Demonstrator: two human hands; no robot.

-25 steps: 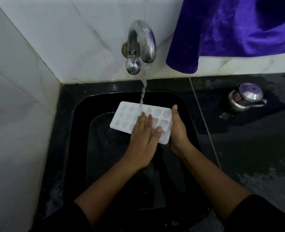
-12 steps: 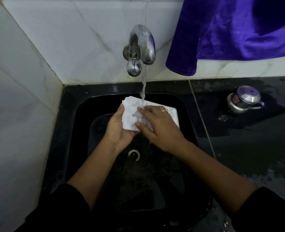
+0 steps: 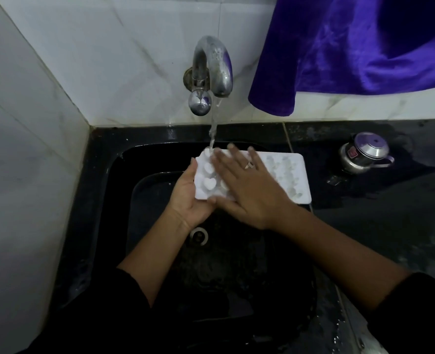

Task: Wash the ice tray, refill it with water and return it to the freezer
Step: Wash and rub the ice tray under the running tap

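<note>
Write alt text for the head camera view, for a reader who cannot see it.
A white ice tray with heart-shaped moulds is washed under a running tap over a black sink; the left hand holds its left end and the right hand lies flat across it. A purple cloth hangs at upper right, above a steel lidded pot on the counter.

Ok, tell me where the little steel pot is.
In the head view, the steel pot stands on the black counter, right of the sink and ice tray.

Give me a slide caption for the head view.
Left hand holds ice tray under running tap; right hand flat on it.
</note>
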